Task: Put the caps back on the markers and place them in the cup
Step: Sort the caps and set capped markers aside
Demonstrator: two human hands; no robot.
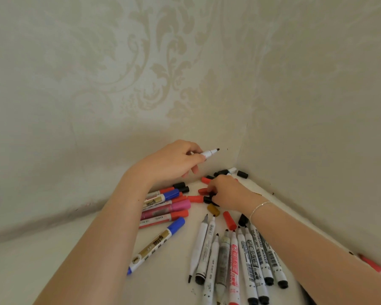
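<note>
My left hand (174, 160) is raised above the table and grips an uncapped white marker (210, 153) whose dark tip points right. Lower down, my right hand (224, 192) rests among loose caps in the corner, its fingers curled round a black cap (208, 199). Red caps (195, 198), a brown cap (213, 209) and more black caps (242, 174) lie around it. Several uncapped white markers (235, 256) are fanned out in front of me. Capped markers with red, pink and blue caps (167, 205) lie under my left forearm. No cup is in view.
The white table (53, 249) sits in a corner between two patterned cream walls (306, 106). A capped blue-and-gold marker (156, 244) lies apart at the middle. A pink marker (372, 264) lies by the right wall behind my right forearm.
</note>
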